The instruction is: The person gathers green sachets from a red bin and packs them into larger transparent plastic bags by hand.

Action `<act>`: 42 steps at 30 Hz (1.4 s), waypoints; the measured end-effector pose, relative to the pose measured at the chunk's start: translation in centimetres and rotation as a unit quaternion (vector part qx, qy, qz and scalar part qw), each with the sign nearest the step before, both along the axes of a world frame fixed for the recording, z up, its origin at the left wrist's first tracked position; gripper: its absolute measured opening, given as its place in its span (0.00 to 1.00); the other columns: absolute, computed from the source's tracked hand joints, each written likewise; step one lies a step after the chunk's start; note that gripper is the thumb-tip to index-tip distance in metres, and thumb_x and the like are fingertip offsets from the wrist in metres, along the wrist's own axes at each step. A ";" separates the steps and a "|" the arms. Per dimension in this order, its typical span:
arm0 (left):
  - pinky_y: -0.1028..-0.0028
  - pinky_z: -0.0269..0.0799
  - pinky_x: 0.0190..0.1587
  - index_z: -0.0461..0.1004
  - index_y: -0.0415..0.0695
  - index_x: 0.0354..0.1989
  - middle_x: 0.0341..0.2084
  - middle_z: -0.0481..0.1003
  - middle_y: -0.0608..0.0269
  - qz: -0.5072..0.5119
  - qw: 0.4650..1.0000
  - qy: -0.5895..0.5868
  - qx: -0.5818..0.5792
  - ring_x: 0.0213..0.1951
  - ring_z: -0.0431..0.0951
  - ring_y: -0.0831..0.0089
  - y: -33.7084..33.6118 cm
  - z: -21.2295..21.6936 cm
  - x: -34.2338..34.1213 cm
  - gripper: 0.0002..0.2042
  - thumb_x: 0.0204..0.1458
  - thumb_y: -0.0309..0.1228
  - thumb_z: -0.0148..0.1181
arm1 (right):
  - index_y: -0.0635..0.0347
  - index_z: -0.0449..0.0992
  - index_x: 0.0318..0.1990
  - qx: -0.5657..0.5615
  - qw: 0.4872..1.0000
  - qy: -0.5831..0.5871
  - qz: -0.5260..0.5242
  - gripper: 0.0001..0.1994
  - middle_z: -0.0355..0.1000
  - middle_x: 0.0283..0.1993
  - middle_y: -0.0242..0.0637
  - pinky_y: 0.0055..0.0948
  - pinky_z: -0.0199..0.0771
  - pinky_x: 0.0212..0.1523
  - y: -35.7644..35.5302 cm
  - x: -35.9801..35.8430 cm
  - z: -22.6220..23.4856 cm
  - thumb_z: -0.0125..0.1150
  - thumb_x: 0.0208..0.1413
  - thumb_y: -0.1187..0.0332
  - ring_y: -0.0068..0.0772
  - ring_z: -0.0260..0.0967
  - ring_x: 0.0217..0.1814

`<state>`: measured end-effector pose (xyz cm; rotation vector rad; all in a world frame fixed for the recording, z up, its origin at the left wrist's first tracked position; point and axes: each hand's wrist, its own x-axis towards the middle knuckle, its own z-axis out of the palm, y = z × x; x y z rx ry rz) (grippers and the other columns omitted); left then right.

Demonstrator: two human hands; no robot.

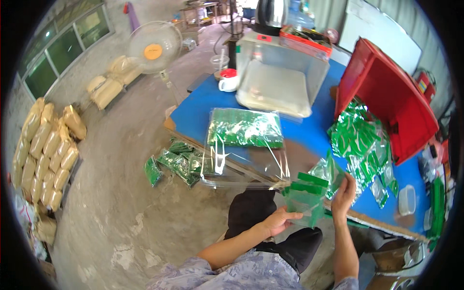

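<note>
Seated worker at a blue table [198, 113]. Left hand [276, 221] and right hand [342, 194] both pinch closed on a small stack of clear green-banded bags [305, 198] at five o'clock. Best practice: square the edges before adding them to the large filled bag [245, 128] at twelve o'clock.

Light: bright, even daylight.
Glare: on clear plastic bag [246, 164].
Edges: fisheye bending, black rim.
Blur: slight softness throughout.
</note>
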<state>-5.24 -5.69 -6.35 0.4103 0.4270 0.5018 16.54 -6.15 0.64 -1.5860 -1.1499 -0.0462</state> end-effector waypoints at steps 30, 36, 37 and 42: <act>0.63 0.71 0.59 0.68 0.40 0.60 0.55 0.74 0.61 0.027 0.994 0.081 0.071 0.56 0.75 0.65 2.6 -1.0 1.4 0.22 0.56 0.23 0.62 | 0.67 0.76 0.49 -0.180 0.905 -0.300 -0.242 0.21 0.71 0.55 0.53 0.47 0.65 0.60 -3.8 4.8 -1.8 0.54 0.64 0.54 0.52 0.68 0.59; 0.64 0.71 0.59 0.68 0.42 0.60 0.54 0.74 0.62 -0.011 0.994 0.089 0.068 0.55 0.74 0.68 3.1 -0.3 3.6 0.22 0.56 0.23 0.63 | 0.65 0.74 0.52 -0.192 0.945 -0.094 0.248 0.19 0.70 0.57 0.52 0.47 0.64 0.63 -5.0 3.1 -1.1 0.56 0.63 0.59 0.53 0.66 0.62; 0.63 0.72 0.58 0.68 0.42 0.59 0.53 0.75 0.61 -0.008 0.993 0.100 0.069 0.55 0.75 0.67 2.8 0.0 4.0 0.22 0.56 0.24 0.62 | 0.65 0.74 0.53 -0.192 0.967 -0.047 0.161 0.19 0.72 0.54 0.53 0.46 0.67 0.60 -4.2 4.7 -0.4 0.59 0.61 0.59 0.54 0.69 0.59; 0.59 0.70 0.61 0.68 0.41 0.59 0.54 0.75 0.59 0.000 0.993 0.104 0.052 0.57 0.74 0.61 1.8 -0.3 3.5 0.21 0.56 0.23 0.61 | 0.60 0.73 0.55 -0.059 0.922 -0.268 -0.274 0.24 0.75 0.52 0.50 0.45 0.74 0.52 2.5 18.1 -2.1 0.67 0.55 0.57 0.54 0.73 0.52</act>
